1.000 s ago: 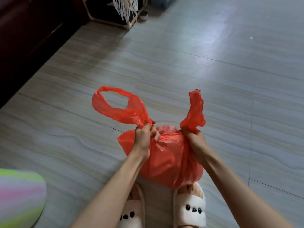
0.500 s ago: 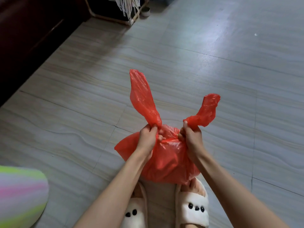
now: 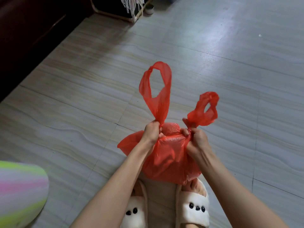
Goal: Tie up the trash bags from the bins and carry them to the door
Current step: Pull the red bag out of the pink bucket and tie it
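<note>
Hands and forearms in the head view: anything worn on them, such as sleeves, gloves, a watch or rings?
Nothing worn shows. The left hand and the right hand are bare, without gloves, and no ring or watch is visible. Both forearms are uncovered as far as the bottom edge of the frame, with no sleeve or cuff in view.

Red bag (image 3: 166,155); white slippers (image 3: 192,211).

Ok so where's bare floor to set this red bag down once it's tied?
Bare tiles stretch ahead of the red bag, and to its right. Left is open between the dark cabinet and the striped object. It is crowded beneath the bag, at the slippers.
</note>
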